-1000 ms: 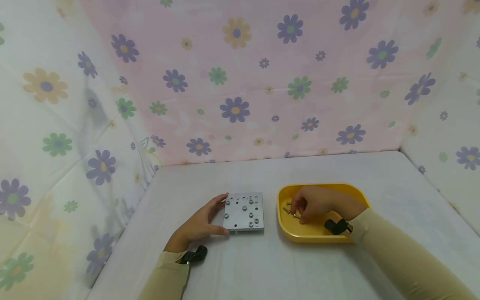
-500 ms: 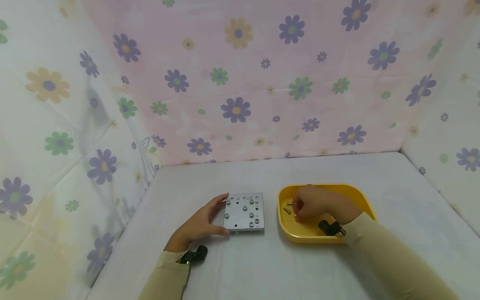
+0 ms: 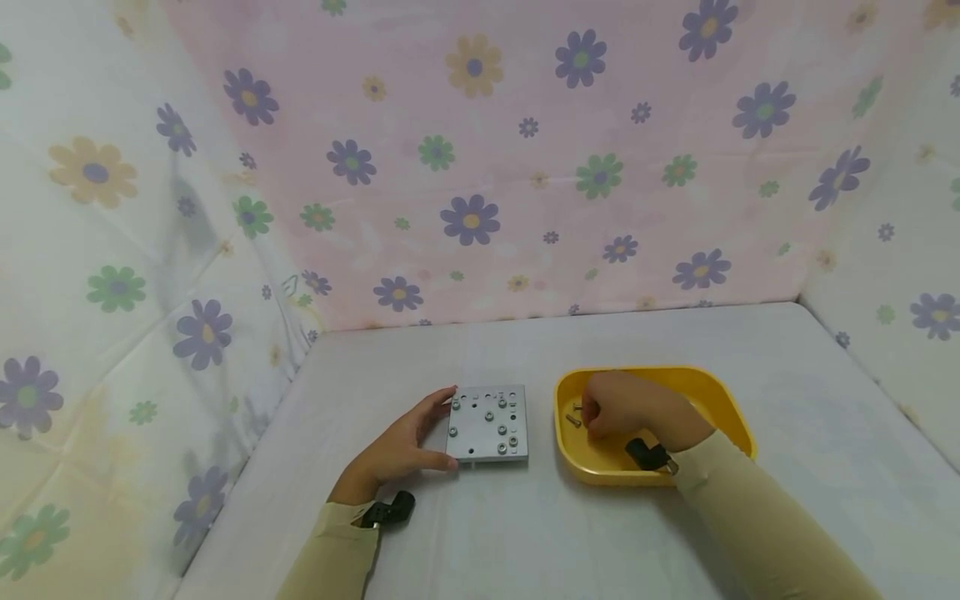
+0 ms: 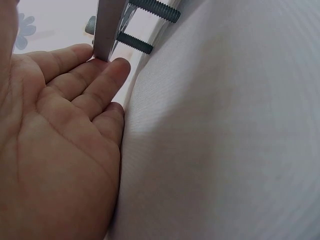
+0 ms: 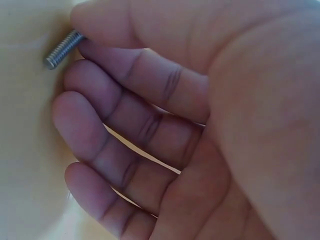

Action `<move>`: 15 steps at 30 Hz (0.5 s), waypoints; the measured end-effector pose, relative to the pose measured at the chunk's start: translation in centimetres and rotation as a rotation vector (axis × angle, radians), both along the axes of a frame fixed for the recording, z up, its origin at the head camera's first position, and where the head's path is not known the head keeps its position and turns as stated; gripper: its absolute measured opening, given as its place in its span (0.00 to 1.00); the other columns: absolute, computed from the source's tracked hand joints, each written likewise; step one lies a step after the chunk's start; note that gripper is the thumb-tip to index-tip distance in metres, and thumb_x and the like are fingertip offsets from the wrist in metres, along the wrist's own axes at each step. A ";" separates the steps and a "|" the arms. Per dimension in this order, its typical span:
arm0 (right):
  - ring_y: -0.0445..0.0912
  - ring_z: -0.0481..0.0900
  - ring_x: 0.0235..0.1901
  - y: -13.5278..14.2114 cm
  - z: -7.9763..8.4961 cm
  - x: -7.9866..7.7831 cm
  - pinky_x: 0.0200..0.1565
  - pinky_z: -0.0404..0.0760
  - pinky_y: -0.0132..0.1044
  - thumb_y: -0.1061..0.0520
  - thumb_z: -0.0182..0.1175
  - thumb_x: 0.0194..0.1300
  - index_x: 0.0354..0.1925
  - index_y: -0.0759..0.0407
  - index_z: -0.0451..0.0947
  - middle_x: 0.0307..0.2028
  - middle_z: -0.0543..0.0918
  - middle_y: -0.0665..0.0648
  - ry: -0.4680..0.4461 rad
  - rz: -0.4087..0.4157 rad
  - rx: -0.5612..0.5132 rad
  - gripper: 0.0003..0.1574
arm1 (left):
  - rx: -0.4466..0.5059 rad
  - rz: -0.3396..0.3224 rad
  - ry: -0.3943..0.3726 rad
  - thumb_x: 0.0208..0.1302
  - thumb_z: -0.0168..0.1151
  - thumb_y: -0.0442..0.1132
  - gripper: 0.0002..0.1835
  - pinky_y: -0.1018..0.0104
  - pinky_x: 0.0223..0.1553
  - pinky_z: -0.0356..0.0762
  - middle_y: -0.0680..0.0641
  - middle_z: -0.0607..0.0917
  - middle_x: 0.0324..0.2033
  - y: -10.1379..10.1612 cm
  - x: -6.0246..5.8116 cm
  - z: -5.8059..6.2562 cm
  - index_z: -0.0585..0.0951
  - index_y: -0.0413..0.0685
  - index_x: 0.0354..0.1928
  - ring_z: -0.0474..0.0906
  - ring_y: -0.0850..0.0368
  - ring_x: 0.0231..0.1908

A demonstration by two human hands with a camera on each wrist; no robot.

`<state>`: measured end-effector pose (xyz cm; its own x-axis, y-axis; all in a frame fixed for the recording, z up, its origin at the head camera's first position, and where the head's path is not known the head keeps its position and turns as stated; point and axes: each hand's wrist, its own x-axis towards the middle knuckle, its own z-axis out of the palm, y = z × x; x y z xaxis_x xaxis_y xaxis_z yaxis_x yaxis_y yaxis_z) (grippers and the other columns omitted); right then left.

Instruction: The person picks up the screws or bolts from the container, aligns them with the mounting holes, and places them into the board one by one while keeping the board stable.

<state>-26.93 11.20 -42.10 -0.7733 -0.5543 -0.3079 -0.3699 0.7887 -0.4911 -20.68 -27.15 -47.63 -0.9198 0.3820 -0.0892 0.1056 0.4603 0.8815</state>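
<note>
A square silver metal plate (image 3: 487,425) lies on the table, with several socket-head bolts standing in its holes. My left hand (image 3: 393,450) holds the plate's left side, thumb at the near corner and fingers at the far one. In the left wrist view, fingertips touch the plate's edge (image 4: 106,30), and threaded bolt shanks (image 4: 135,43) stick out beneath. Inside the yellow tray (image 3: 645,478), my right hand (image 3: 630,404) pinches a bolt (image 5: 62,50) between thumb and forefinger; its threaded end shows in the right wrist view, its head is hidden.
Loose bolts (image 3: 573,420) lie in the tray just left of the right hand. A white cloth (image 3: 540,533) covers the table. Flower-printed fabric walls (image 3: 525,167) stand at the back and both sides.
The right hand and forearm have shifted slightly left inside the tray, and the fingers have drawn together on a bolt. The left hand and plate have stayed still.
</note>
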 end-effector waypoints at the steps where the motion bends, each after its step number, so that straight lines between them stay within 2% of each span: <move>1: 0.45 0.76 0.27 0.0 0.0 0.0 0.33 0.75 0.37 0.58 0.72 0.60 0.29 0.50 0.83 0.28 0.82 0.49 0.002 0.004 0.000 0.07 | -0.001 0.001 0.000 0.46 0.86 0.44 0.63 0.45 0.80 0.43 0.58 0.66 0.76 0.0 0.0 0.0 0.56 0.68 0.81 0.55 0.54 0.79; 5: 0.44 0.76 0.27 0.0 -0.1 -0.1 0.33 0.75 0.37 0.56 0.70 0.61 0.30 0.49 0.83 0.28 0.82 0.48 0.001 0.022 0.012 0.05 | -0.006 -0.001 0.000 0.46 0.86 0.45 0.63 0.46 0.80 0.43 0.59 0.66 0.76 0.0 0.0 0.0 0.56 0.68 0.81 0.56 0.56 0.79; 8: 0.44 0.73 0.24 0.0 0.0 -0.2 0.29 0.71 0.36 0.54 0.67 0.62 0.27 0.49 0.81 0.23 0.78 0.48 -0.015 0.032 0.005 0.07 | -0.015 -0.006 0.009 0.46 0.86 0.46 0.63 0.45 0.80 0.42 0.58 0.66 0.76 0.0 0.0 0.1 0.56 0.67 0.81 0.56 0.55 0.79; 12: 0.44 0.69 0.21 0.0 0.4 0.0 0.28 0.66 0.36 0.51 0.59 0.68 0.25 0.53 0.78 0.19 0.71 0.49 -0.053 0.016 -0.064 0.15 | -0.029 -0.004 0.014 0.46 0.86 0.46 0.63 0.44 0.80 0.43 0.58 0.66 0.76 0.0 0.0 0.1 0.55 0.68 0.81 0.57 0.55 0.79; 15: 0.45 0.69 0.23 0.1 0.7 0.1 0.30 0.67 0.38 0.50 0.52 0.74 0.30 0.57 0.77 0.22 0.71 0.50 -0.087 0.009 -0.139 0.18 | -0.023 -0.006 0.015 0.46 0.86 0.46 0.63 0.44 0.80 0.42 0.57 0.66 0.77 0.0 0.0 0.1 0.56 0.69 0.81 0.56 0.54 0.79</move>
<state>-26.84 11.25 -41.37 -0.7417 -0.6034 -0.2931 -0.3284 0.7076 -0.6257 -20.72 -27.19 -47.57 -0.9189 0.3854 -0.0846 0.1212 0.4797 0.8690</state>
